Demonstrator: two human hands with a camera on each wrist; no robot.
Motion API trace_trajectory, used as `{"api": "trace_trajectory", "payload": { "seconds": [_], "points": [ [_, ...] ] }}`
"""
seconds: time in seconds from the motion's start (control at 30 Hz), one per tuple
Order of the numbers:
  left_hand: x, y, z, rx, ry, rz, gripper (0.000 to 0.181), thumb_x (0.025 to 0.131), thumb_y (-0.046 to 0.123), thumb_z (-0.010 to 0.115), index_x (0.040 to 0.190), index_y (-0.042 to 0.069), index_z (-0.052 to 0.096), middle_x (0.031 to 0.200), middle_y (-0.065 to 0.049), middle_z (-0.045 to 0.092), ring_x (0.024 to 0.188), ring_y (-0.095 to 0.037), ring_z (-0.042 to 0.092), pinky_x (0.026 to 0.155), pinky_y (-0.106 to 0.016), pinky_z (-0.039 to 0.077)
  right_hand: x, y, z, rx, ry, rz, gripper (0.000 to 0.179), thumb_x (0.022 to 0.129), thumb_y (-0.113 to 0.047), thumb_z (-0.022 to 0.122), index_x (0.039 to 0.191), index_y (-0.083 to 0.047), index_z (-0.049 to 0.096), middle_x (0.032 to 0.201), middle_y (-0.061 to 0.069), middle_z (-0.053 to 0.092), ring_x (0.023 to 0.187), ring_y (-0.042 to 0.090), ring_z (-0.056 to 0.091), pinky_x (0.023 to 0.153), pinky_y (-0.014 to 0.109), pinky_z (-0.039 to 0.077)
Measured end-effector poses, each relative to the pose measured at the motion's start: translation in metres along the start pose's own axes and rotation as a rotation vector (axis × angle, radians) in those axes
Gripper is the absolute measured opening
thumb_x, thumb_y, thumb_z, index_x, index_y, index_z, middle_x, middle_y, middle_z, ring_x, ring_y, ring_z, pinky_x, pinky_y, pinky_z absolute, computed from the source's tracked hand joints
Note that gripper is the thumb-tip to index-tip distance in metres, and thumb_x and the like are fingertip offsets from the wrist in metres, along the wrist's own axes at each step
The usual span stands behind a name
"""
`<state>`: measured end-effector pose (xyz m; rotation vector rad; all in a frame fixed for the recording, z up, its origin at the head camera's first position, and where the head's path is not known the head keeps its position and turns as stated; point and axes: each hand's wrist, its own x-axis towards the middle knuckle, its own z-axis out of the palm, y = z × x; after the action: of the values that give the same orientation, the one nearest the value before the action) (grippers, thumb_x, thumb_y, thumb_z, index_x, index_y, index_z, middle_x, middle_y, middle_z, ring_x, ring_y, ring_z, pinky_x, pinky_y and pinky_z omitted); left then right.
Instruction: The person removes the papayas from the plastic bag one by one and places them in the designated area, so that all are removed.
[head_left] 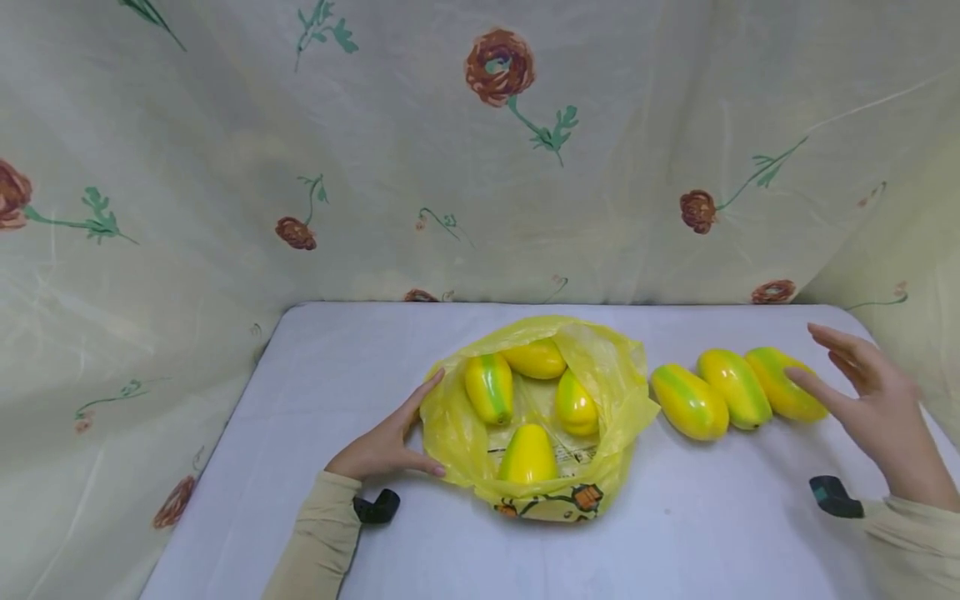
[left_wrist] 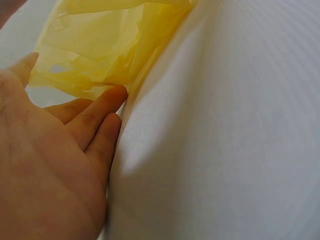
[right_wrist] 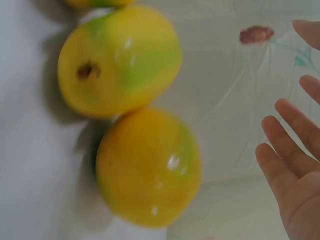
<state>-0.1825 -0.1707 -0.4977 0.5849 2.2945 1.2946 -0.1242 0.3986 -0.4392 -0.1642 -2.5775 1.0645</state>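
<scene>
A thin yellow plastic bag (head_left: 633,400) stands open-mouthed on the table, its rim spread wide. Inside lie several glossy yellow fruits (head_left: 528,454) with green streaks, shaped like small papayas. My left hand (head_left: 386,442) rests against the bag's left side, thumb and fingers spread. In the left wrist view, its extended fingers (left_wrist: 102,107) lie at the bag's lower edge, low by the tabletop. Three more such fruits sit in a row right of the bag. My right hand (head_left: 877,400), fingers spread and holding nothing, is just right of the outermost fruit (head_left: 783,383).
A white cloth covers the table (head_left: 360,358). Behind and at the sides hangs a pale curtain (head_left: 600,208) printed with brown flowers. Each wrist carries a small black device (head_left: 377,507). A cartoon print marks the bag's front.
</scene>
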Motion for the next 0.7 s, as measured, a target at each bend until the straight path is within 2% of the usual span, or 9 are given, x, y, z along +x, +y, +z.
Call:
{"api": "trace_trajectory", "payload": {
  "seconds": [0.23, 0.4, 0.53, 0.7],
  "points": [
    [0.001, 0.000, 0.000, 0.009, 0.003, 0.006, 0.123, 0.064, 0.039, 0.091, 0.150, 0.055, 0.004, 0.163, 0.017, 0.001, 0.152, -0.018, 0.002, 0.122, -0.057, 0.010, -0.003, -0.034, 0.011, 0.088, -0.103, -0.085, 0.067, 0.088, -0.017, 0.073, 0.147, -0.021, 0.043, 0.147, -0.005, 0.046, 0.125, -0.009, 0.043, 0.089, -0.004, 0.036],
    [0.001, -0.001, 0.001, 0.021, 0.007, 0.003, 0.123, 0.064, 0.040, 0.090, 0.150, 0.055, 0.003, 0.162, 0.018, 0.001, 0.152, -0.018, 0.002, 0.122, -0.056, 0.010, -0.007, -0.053, 0.026, 0.109, -0.181, -0.120, 0.066, 0.086, -0.019, 0.075, 0.145, -0.021, 0.045, 0.143, 0.003, 0.049, 0.113, -0.018, 0.044, 0.085, -0.004, 0.039],
    [0.002, -0.001, 0.002, 0.022, 0.018, -0.011, 0.123, 0.064, 0.040, 0.091, 0.149, 0.055, 0.004, 0.162, 0.018, 0.002, 0.153, -0.018, 0.003, 0.122, -0.056, 0.010, -0.008, -0.065, 0.040, 0.110, -0.221, -0.135, 0.067, 0.085, -0.020, 0.076, 0.144, -0.020, 0.045, 0.141, 0.011, 0.049, 0.109, -0.020, 0.047, 0.083, -0.002, 0.042],
    [0.001, -0.001, 0.002, 0.019, 0.019, -0.014, 0.123, 0.063, 0.041, 0.091, 0.149, 0.056, 0.004, 0.163, 0.017, 0.002, 0.153, -0.019, 0.002, 0.122, -0.056, 0.009, -0.009, -0.078, 0.052, 0.141, -0.250, -0.172, 0.066, 0.083, -0.016, 0.077, 0.142, -0.023, 0.048, 0.138, 0.005, 0.051, 0.110, -0.016, 0.050, 0.082, 0.002, 0.046]
  ]
}}
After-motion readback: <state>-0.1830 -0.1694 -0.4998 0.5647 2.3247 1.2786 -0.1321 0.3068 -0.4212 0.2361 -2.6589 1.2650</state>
